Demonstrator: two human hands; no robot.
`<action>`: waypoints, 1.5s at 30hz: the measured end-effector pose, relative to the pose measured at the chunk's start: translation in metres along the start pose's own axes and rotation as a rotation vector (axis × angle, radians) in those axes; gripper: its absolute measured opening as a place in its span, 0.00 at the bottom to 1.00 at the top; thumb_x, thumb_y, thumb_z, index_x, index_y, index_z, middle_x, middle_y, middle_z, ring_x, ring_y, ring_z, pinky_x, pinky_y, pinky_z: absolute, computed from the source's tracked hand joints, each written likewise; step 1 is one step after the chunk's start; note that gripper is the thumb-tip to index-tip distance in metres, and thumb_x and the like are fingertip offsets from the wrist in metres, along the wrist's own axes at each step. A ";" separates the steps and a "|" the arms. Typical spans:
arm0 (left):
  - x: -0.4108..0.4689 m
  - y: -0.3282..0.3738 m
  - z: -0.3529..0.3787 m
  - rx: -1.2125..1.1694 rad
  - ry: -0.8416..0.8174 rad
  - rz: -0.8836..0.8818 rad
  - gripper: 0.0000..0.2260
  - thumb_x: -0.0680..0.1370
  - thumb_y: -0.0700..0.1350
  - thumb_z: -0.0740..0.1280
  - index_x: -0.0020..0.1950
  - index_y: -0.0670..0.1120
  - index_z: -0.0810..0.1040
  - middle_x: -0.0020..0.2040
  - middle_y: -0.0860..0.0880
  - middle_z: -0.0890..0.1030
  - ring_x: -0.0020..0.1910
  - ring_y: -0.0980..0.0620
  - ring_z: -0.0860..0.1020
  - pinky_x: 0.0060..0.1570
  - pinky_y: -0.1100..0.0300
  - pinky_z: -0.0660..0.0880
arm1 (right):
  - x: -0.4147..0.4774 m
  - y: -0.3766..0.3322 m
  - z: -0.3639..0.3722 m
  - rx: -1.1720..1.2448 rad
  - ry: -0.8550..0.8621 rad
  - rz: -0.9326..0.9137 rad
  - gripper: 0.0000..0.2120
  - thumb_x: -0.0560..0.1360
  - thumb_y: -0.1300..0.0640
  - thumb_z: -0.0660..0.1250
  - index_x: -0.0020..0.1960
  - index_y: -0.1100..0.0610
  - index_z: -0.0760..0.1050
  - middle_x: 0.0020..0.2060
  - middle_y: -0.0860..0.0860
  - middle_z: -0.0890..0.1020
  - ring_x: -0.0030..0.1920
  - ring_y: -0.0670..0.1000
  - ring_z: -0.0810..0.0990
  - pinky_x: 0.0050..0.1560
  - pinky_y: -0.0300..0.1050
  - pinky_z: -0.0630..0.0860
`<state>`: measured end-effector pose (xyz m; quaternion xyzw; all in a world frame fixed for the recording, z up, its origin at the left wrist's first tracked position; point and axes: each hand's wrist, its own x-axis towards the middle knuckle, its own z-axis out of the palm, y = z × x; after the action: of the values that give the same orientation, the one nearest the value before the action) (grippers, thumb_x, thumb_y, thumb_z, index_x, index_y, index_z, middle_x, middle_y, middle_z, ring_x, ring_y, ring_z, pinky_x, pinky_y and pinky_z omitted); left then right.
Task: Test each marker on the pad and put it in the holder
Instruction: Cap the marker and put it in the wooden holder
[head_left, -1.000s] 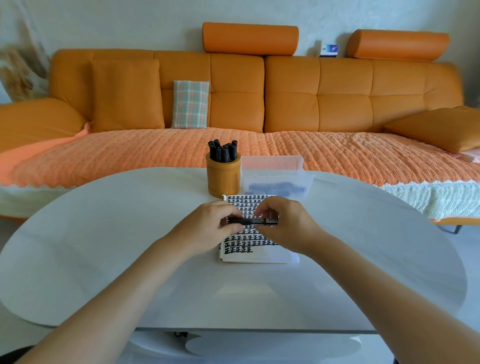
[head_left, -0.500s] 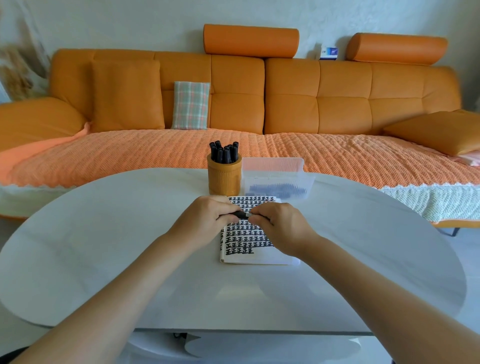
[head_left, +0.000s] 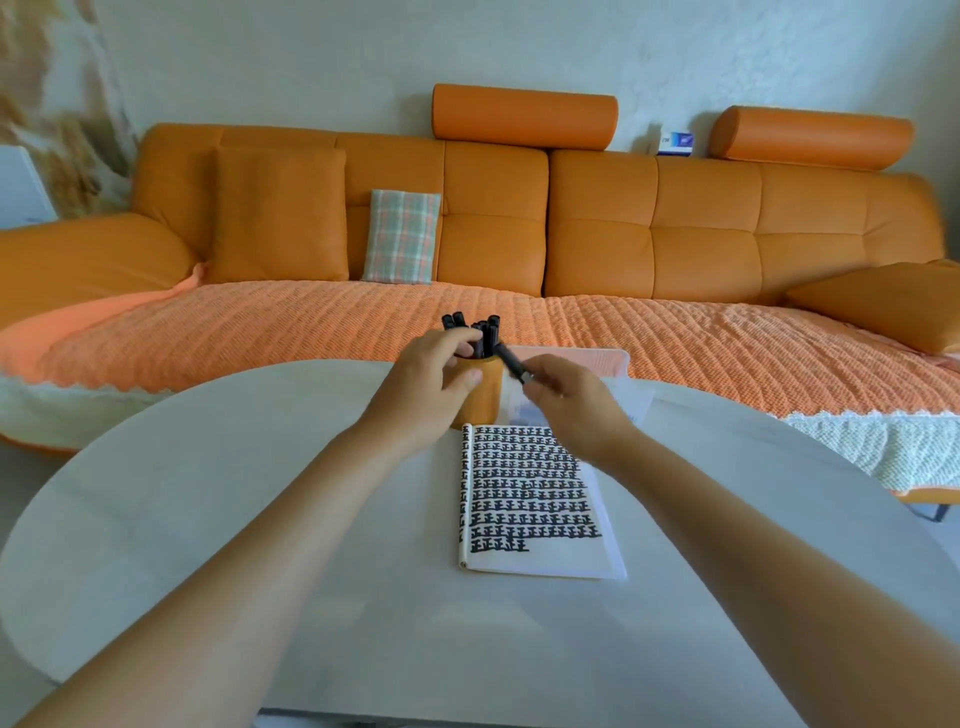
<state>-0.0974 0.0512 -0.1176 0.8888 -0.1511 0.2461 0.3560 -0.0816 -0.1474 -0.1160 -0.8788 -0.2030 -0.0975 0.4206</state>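
Holder (head_left: 485, 389) gripped by left hand (head_left: 426, 387), fingers curled round it, at pad's (head_left: 535, 499) 12 o'clock. Marker (head_left: 511, 364) pinched by right hand (head_left: 571, 410), tilted toward 11 o'clock, far end at holder rim.

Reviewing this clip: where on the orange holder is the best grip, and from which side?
Likely grip the holder around its round wall, below the rim, from the left, as the left hand does. Markers crowd the top, the right hand holds a marker at its right, and the pad lies close in front.
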 end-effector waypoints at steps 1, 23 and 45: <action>0.008 -0.005 0.001 0.012 0.021 -0.022 0.18 0.80 0.46 0.65 0.70 0.52 0.70 0.60 0.52 0.74 0.60 0.53 0.71 0.59 0.56 0.70 | 0.008 -0.001 -0.003 0.047 0.048 0.022 0.06 0.80 0.57 0.63 0.55 0.50 0.77 0.38 0.45 0.79 0.36 0.50 0.76 0.37 0.46 0.71; 0.088 -0.061 0.043 -0.304 0.022 -0.298 0.18 0.84 0.50 0.54 0.74 0.52 0.65 0.74 0.49 0.68 0.72 0.50 0.66 0.63 0.62 0.62 | 0.107 0.021 0.025 -0.075 0.229 -0.273 0.24 0.77 0.60 0.69 0.69 0.45 0.70 0.46 0.48 0.81 0.44 0.43 0.80 0.41 0.23 0.70; 0.119 -0.055 0.051 0.316 -0.115 -0.018 0.21 0.79 0.64 0.58 0.69 0.60 0.73 0.70 0.58 0.73 0.71 0.52 0.66 0.64 0.47 0.70 | 0.127 0.087 -0.022 -0.528 -0.286 0.150 0.12 0.80 0.59 0.63 0.55 0.47 0.83 0.56 0.48 0.84 0.51 0.50 0.82 0.55 0.46 0.80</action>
<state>0.0429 0.0421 -0.1154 0.9476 -0.1226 0.2123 0.2050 0.0707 -0.1785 -0.1200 -0.9751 -0.1622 0.0092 0.1509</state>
